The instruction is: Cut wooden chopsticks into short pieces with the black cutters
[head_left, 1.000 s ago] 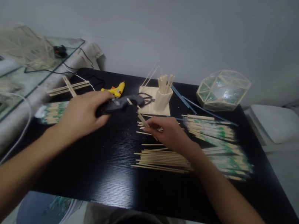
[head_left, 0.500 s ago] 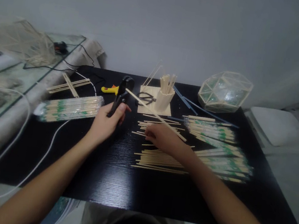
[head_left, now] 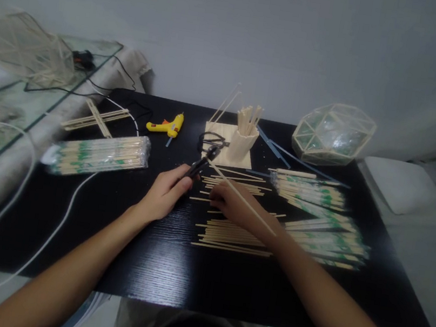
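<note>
My left hand (head_left: 168,191) is wrapped around a black plier-like hand tool (head_left: 199,166), its head pointing up and right. A thin wooden stick (head_left: 242,195) runs from the tool's head down to the right, passing over my right hand and wrist. My right hand (head_left: 232,201) hangs over the loose wooden sticks (head_left: 232,234) laid on the table, fingers curled downward; whether they hold a stick is hidden. Behind it, a wooden cup of sticks (head_left: 241,146) stands on a square wooden board (head_left: 223,129) with black-handled scissors (head_left: 213,141).
A yellow glue gun (head_left: 170,125) lies at the back of the black table (head_left: 135,277). Bagged sticks (head_left: 98,155) are at left; more packs (head_left: 322,234) are at right. A faceted glass-like terrarium (head_left: 334,134) occupies the back right corner. A white cable (head_left: 66,217) loops at left.
My left hand has moved right and slightly down with the black tool and the stick, uncovering the glue gun. The right hand stays nearly in place.
</note>
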{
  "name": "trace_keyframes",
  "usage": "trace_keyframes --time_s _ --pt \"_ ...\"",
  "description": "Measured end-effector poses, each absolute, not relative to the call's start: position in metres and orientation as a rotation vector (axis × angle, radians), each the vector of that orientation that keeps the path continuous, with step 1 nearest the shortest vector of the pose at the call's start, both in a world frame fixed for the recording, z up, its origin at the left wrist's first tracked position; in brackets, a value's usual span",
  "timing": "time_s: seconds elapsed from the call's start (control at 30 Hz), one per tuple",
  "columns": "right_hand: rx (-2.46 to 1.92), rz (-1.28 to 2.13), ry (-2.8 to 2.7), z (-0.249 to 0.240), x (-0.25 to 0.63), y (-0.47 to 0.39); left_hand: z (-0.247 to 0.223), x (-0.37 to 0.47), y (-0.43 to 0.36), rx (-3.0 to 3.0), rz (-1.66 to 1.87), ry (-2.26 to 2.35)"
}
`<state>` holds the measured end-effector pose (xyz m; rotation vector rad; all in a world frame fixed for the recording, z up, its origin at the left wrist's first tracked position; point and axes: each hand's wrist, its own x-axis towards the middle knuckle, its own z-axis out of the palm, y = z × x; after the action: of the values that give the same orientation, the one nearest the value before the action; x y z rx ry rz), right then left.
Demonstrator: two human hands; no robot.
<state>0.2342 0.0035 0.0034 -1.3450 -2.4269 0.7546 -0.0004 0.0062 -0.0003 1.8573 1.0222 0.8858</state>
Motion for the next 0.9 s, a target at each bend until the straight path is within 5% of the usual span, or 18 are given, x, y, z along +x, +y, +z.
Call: trace_keyframes --time_s 0.4,0.9 --pt "-1.093 1.253 -1.753 0.065 0.239 -0.012 0.001 -0.002 0.001 2.160 0.793 1.112" --pt "-1.145 0.589 -1.817 0.047 0.223 -0.029 0.000 0.002 -0.007 2.154 0.838 1.162"
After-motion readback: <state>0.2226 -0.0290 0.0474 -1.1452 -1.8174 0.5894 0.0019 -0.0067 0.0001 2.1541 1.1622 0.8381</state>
